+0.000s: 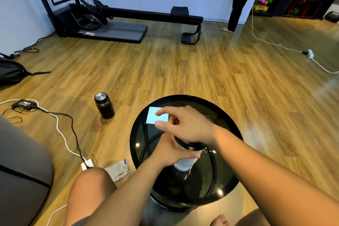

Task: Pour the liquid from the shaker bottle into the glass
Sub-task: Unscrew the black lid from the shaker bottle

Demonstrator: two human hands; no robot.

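- A seated person looks down at a round black glass surface (139, 134) standing on a wooden floor.
- The left hand (169, 149) is wrapped around the body of one translucent shaker bottle (185, 163), which stands upright near the middle of the surface.
- The right hand (185, 124) is clamped over the bottle's dark lid (190, 146) from above, thumb and forefinger stretched forward.
- The step appears to be opening the lid. It would go best with the left hand holding the body upright and steady while only the right hand works.
- One glass (212, 118) seems to stand behind the right hand, though it is mostly hidden.
- Also counted: one pale blue card (153, 115) on the surface and one dark flask (104, 105) on the floor.
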